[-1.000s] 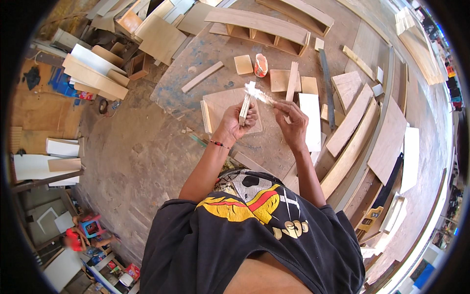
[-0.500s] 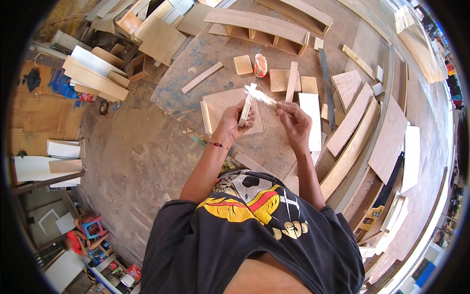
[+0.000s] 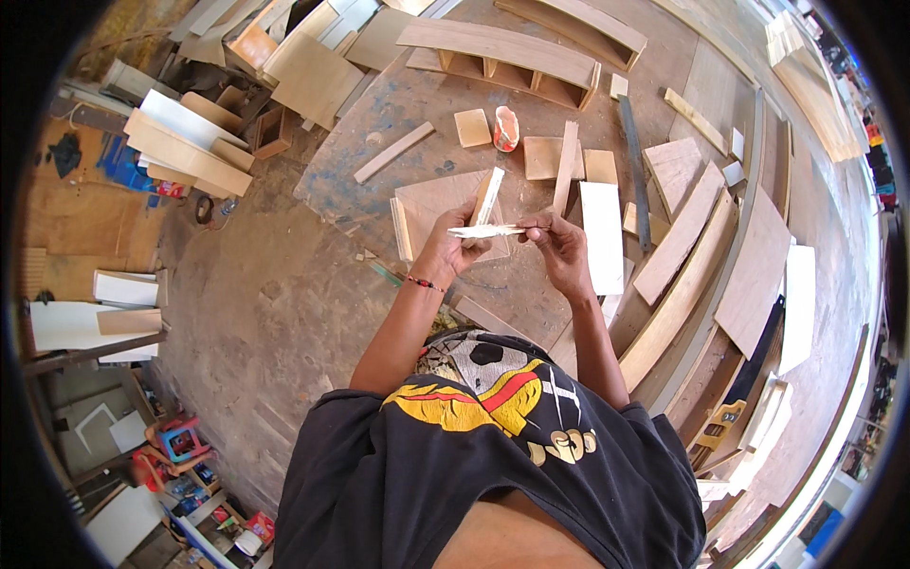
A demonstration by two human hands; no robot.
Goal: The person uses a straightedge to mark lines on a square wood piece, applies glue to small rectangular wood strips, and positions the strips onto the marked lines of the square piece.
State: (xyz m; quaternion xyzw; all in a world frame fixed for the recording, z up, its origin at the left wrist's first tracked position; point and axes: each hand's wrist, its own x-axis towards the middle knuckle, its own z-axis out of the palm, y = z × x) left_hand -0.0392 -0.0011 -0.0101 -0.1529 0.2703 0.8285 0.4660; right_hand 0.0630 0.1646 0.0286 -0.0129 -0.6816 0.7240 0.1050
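Observation:
My left hand [image 3: 449,245], with a beaded bracelet at the wrist, is closed around a short wooden strip [image 3: 489,190]. The strip points away from me, and white paste shows on it. Between the thumb and fingers of my right hand [image 3: 561,248] is a thin stick [image 3: 485,230] coated with white paste. It lies across the near part of the strip, by my left fingers; whether they touch I cannot tell. Beneath my left hand is a thin plywood panel [image 3: 431,201] with an upright wooden edge piece [image 3: 403,229]. Beyond stands a cut-open orange-and-white container [image 3: 506,131].
Small wood blocks [image 3: 472,127], a loose strip [image 3: 394,152] and a long divided wooden box [image 3: 507,57] lie farther off. On the right are plywood pieces [image 3: 678,232], a dark metal bar [image 3: 633,171] and a handsaw [image 3: 720,423]. Stacked boards [image 3: 308,76] fill the far left.
My right hand has drawn slightly left and nearer, bringing the pasted stick from the strip's far end to its near part. The strip in my left hand has tilted a little to the right.

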